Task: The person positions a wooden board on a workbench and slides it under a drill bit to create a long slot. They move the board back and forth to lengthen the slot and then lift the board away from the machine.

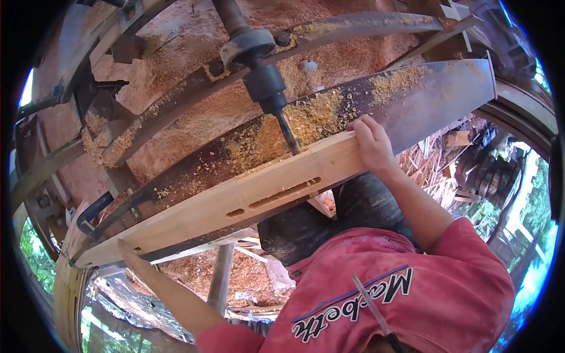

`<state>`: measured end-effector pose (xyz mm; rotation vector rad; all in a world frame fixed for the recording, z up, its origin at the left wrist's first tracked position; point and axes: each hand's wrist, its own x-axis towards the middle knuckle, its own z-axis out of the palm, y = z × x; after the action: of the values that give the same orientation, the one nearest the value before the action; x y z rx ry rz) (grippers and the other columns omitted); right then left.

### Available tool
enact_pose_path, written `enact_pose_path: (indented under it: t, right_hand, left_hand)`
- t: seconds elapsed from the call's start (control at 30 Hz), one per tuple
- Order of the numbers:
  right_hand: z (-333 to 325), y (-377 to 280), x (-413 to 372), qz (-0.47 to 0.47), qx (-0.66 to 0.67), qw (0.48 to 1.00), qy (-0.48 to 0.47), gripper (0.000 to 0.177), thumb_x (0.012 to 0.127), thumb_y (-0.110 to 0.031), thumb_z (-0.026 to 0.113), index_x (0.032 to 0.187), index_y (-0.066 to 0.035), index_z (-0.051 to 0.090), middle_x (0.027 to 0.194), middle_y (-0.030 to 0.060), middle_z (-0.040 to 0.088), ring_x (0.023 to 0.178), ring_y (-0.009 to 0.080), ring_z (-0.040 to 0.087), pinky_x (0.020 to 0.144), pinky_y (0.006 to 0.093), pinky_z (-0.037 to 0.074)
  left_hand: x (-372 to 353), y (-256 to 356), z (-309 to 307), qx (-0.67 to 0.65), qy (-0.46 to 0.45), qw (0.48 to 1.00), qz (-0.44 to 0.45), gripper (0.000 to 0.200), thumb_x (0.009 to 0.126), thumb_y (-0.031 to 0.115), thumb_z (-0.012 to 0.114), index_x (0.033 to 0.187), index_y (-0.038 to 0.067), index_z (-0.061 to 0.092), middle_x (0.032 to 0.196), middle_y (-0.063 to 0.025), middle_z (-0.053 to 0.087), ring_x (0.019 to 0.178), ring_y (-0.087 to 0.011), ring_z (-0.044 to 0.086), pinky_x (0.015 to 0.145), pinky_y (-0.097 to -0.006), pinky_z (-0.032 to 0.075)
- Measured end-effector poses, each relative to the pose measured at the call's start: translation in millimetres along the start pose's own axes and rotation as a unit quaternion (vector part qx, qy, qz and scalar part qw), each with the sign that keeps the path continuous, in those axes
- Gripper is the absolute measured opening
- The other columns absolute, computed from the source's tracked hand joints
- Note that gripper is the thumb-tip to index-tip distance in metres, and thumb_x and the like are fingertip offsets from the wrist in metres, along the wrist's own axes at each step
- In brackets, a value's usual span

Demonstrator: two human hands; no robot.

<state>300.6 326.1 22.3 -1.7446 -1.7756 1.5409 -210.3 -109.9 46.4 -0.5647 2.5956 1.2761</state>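
A long pale wooden beam (pixel 200 203) lies along the curved metal table (pixel 435 100). A long slot (pixel 285 193), a short slot (pixel 235 212) and a small hole (pixel 138 249) are cut in its near face. My right hand (pixel 374 144) grips the beam near its right end, fingers over the top edge. Toward the left end, my left forearm (pixel 170 294) reaches the beam; the fingers of that hand are hidden. Above the beam hangs a drill chuck (pixel 265 85), its bit (pixel 287 132) pointing down with the tip at the beam's top side.
Yellowish wood chips (pixel 312 112) are heaped on the table behind the beam. A blue clamp (pixel 97 209) sits at the left. Beyond runs a curved metal rail (pixel 353 29), with sawdust (pixel 176 35) behind it. A post (pixel 220 279) stands below.
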Motion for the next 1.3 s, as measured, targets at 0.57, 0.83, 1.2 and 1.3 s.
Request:
enact_pose_path:
  t: [0.57,0.83,1.2,1.3]
  right_hand:
    - [-11,-4,-1,0.002,0.039,0.999,-0.026,0.027,0.101,-0.024,0.051,0.097,0.002,0.06,0.08,0.0144,0.061,0.079,0.0209,0.058,0.076,0.0355,0.048]
    - [14,-4,-10,-0.018,0.008,1.0,-0.002,0.029,0.101,-0.026,0.052,0.102,0.002,0.06,0.08,0.0165,0.062,0.076,0.0216,0.059,0.075,0.0367,0.049]
    - [-5,-1,-4,0.002,0.019,1.0,-0.001,0.027,0.101,-0.024,0.052,0.099,0.001,0.062,0.081,0.0121,0.063,0.081,0.0176,0.058,0.077,0.0347,0.048]
    - [9,-4,-10,-0.004,-0.004,1.0,-0.007,0.029,0.101,-0.024,0.049,0.1,0.001,0.062,0.082,0.011,0.063,0.082,0.0173,0.058,0.078,0.0339,0.048]
  left_hand:
    - [22,10,24,0.023,0.039,0.997,-0.069,0.064,0.082,0.044,0.064,0.127,-0.002,0.057,0.117,-0.0165,0.062,0.101,-0.0297,0.063,0.084,-0.0454,0.052]
    - [37,12,12,0.019,0.01,0.996,-0.091,0.059,0.085,0.04,0.061,0.127,-0.002,0.056,0.118,-0.0162,0.061,0.103,-0.03,0.062,0.087,-0.045,0.052]
    - [32,0,14,0.032,0.024,0.998,-0.058,0.06,0.089,0.039,0.059,0.132,-0.002,0.053,0.125,-0.016,0.059,0.111,-0.0288,0.06,0.093,-0.0433,0.049]
    - [30,9,15,0.027,0.048,0.994,-0.09,0.062,0.088,0.04,0.06,0.133,-0.002,0.052,0.123,-0.016,0.059,0.108,-0.0291,0.061,0.09,-0.0441,0.05]
